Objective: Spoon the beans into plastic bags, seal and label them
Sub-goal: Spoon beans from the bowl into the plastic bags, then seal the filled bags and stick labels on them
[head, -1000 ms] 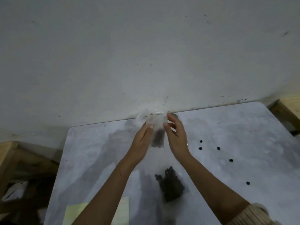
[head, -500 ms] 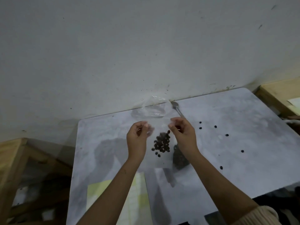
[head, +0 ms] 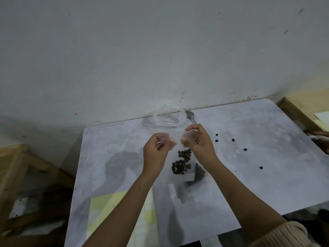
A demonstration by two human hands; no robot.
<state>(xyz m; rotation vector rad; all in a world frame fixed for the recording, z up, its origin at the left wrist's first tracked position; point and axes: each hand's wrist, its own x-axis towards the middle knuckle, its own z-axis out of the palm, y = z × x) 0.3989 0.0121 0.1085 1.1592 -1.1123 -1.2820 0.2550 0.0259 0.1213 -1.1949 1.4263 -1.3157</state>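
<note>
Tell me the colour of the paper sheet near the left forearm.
The paper sheet is pale yellow, clearest in the head view.

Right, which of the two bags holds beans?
The bag held by the left hand and right hand; the crumpled bag by the wall looks empty.

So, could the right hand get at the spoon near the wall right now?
Probably yes, once freed: the spoon lies just beyond the right hand, nothing between, but that hand and the left hand pinch the bag of beans.
</note>
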